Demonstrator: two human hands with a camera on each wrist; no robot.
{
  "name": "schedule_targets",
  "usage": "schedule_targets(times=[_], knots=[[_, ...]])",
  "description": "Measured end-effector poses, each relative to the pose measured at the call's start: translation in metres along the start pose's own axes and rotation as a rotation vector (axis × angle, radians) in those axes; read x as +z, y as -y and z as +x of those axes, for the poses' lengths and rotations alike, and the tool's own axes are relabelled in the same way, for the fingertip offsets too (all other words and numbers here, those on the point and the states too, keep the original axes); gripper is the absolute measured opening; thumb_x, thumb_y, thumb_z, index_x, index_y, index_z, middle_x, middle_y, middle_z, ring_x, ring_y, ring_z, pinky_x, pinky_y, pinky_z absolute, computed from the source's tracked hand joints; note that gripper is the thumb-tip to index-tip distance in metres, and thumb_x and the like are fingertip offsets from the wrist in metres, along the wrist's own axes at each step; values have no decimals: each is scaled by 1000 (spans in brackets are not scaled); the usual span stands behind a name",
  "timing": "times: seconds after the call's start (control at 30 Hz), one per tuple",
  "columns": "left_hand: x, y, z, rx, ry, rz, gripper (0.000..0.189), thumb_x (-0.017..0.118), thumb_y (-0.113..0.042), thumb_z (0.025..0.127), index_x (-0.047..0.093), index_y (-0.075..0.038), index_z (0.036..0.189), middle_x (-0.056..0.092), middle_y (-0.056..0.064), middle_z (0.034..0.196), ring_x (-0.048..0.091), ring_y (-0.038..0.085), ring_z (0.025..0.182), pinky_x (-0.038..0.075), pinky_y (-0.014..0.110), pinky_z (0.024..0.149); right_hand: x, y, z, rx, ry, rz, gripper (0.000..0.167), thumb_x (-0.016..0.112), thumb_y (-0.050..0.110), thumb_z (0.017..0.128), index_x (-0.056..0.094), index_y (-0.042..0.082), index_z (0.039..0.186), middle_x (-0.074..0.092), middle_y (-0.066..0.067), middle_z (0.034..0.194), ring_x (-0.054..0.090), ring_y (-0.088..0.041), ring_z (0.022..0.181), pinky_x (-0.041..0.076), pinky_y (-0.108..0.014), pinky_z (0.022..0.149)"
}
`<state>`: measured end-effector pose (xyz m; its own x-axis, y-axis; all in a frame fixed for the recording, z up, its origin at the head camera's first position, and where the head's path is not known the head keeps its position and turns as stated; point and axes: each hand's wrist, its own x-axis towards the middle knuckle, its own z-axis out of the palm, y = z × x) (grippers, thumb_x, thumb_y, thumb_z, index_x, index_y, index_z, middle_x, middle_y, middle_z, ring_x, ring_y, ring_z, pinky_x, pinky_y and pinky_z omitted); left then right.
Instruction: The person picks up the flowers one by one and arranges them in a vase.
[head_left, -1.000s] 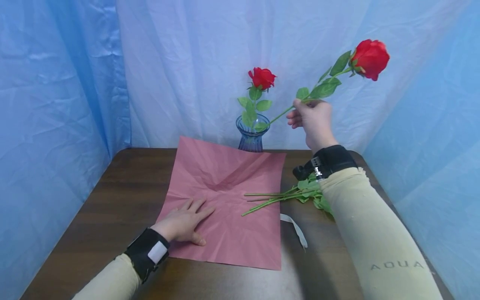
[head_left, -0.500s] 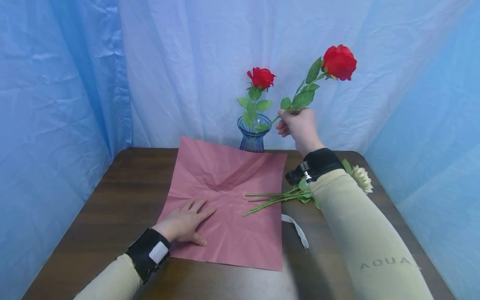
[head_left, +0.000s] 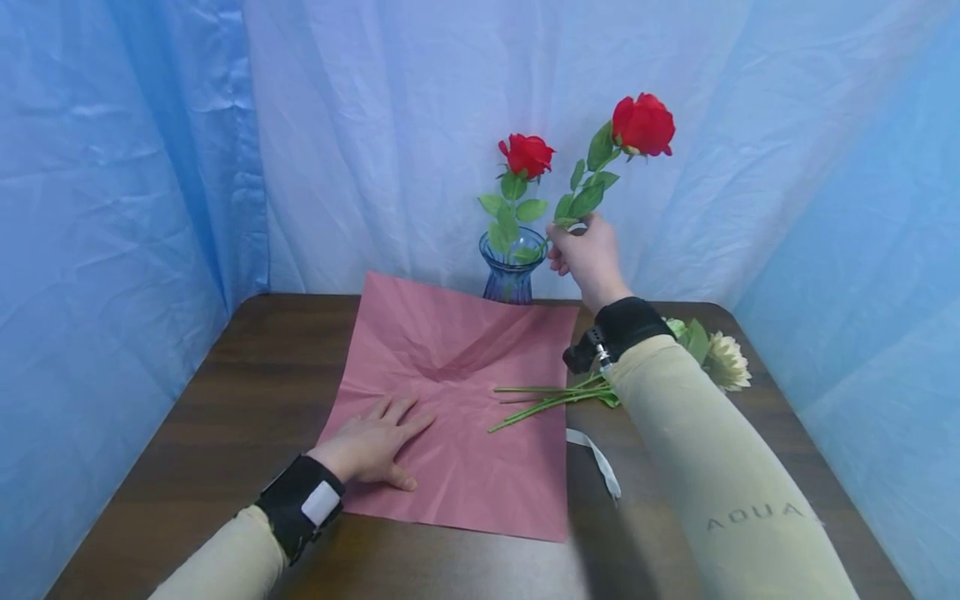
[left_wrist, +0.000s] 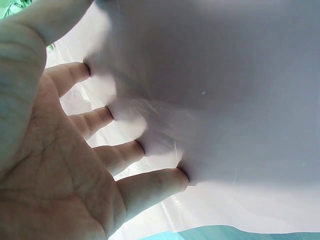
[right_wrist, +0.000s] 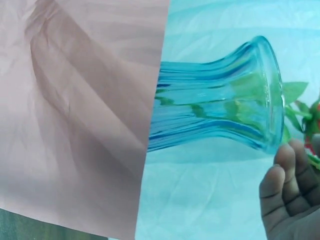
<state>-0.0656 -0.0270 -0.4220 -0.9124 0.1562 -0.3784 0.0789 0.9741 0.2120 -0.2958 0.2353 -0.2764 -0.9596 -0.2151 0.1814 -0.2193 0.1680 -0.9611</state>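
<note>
My right hand [head_left: 588, 260] pinches the stem of a red rose [head_left: 642, 125], just right of the rim of a blue glass vase [head_left: 508, 283]. This rose leans up to the right, and its lower stem runs down at the vase mouth, partly hidden by the fingers. Another red rose [head_left: 527, 156] stands in the vase. In the right wrist view the ribbed vase [right_wrist: 215, 105] appears sideways, with curled fingers [right_wrist: 272, 187] beside its rim. With fingers spread, my left hand [head_left: 369, 450] rests on a creased pink paper sheet [head_left: 480, 475]; the left wrist view shows its fingertips touching the sheet.
Cut green stems [head_left: 551, 402] lie over the paper's right edge, their leaves partly behind my right forearm. A cream flower [head_left: 726, 362] shows beyond the sleeve. A white ribbon [head_left: 597, 462] lies right of the paper on the dark wooden table [head_left: 247, 400]. Blue cloth [head_left: 375, 150] hangs behind.
My right hand has moved left and slightly down toward the vase, and the rose it holds has become more upright. The left hand stays put on the paper.
</note>
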Motion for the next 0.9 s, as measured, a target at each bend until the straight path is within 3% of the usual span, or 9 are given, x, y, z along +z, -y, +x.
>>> schedule_targets(times=[0.27, 0.43, 0.6, 0.7, 0.9], knots=[[0, -2, 0, -7, -4, -3, 99, 83, -53, 78, 33, -31, 161, 16, 10, 170, 14, 45, 154, 28, 75, 110, 2, 0, 6, 36, -64, -112, 24, 60, 30, 104, 61, 7, 111, 61, -3, 81, 59, -14, 67, 49, -28, 63], [1, -3, 1, -7, -6, -4, 99, 84, -53, 78, 33, -32, 161, 16, 9, 170, 14, 46, 154, 27, 75, 110, 6, -1, 5, 41, -25, -228, 22, 63, 29, 102, 57, 9, 94, 57, -3, 87, 59, -19, 80, 46, -32, 68], [3, -3, 2, 0, -5, -1, 99, 83, -54, 78, 33, -33, 161, 16, 9, 170, 15, 45, 154, 28, 75, 110, 7, -3, 3, 12, -3, -149, 19, 63, 28, 101, 50, 13, 104, 52, -1, 93, 56, -17, 85, 48, -31, 75], [4, -3, 3, -1, -2, -9, 98, 83, -54, 78, 34, -33, 160, 16, 9, 170, 14, 46, 154, 27, 75, 110, 7, -4, 4, -27, -20, -118, 20, 61, 27, 102, 46, 14, 101, 46, -1, 87, 52, -18, 81, 45, -31, 72], [5, -2, 5, -5, -3, -17, 98, 84, -54, 78, 35, -31, 160, 16, 9, 170, 14, 45, 154, 27, 75, 111, 6, -2, 5, -25, -36, -198, 20, 60, 27, 104, 51, 11, 98, 46, -3, 85, 48, -20, 78, 39, -35, 70]])
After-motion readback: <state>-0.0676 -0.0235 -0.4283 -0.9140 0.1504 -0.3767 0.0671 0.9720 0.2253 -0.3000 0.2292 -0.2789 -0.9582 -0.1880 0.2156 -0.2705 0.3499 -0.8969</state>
